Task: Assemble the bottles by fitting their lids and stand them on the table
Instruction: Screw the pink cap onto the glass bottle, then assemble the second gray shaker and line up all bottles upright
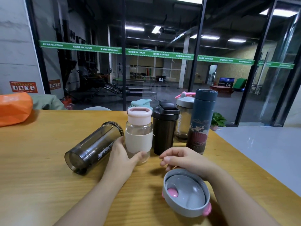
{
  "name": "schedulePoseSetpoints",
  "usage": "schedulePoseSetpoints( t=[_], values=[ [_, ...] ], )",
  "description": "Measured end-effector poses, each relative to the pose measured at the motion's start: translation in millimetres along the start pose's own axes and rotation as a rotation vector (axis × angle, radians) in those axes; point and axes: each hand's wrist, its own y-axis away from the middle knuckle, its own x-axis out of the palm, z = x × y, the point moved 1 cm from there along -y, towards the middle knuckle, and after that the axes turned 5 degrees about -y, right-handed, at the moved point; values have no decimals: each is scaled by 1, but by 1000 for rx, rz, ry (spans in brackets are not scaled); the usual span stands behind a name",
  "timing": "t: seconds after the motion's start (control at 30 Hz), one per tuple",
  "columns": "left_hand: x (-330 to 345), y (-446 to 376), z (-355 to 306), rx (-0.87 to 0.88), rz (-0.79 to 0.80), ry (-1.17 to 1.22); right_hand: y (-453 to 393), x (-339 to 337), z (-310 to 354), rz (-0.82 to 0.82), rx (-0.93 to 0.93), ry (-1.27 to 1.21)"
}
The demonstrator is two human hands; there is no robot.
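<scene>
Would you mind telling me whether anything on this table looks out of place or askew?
Yes: the smoky MYPROTEIN bottle lies on its side without a lid, left of the upright bottles. Its likely grey and pink lid rests upside down near the right hand. The left hand grips the capped glass bottle.

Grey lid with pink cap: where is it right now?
Head view, lower right: the grey lid lies upside down on the table, just below the right hand, nearer the camera than the standing bottles.

Left hand (121, 156): forearm extended forward, thumb and fingers wrapped around an upright item. Right hand (184, 158): palm down, fingers loosely curled, tips pointing left, nothing held between them
</scene>
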Motion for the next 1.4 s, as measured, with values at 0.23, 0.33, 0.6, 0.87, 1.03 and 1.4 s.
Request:
schedulePoseSetpoints(
  t=[0.23,0.33,0.6,0.87,1.03,1.4],
  values=[
    [-21,22,-11,333,-259,-290,14,-5,-6,35,80,-4],
    [-35,21,-2,478,-400,-507,23,-10,-7,38,108,31],
    [-72,13,26,284,-365,-810,26,-11,-10,13,200,135],
    [-79,11,31,4,-229,-848,23,-11,-10,-133,104,-148],
    [-87,7,37,-73,-227,-755,15,-8,-15,-77,103,-385],
    [-96,8,38,-183,-290,-438,19,0,-7,33,-3,-758]
  ],
)
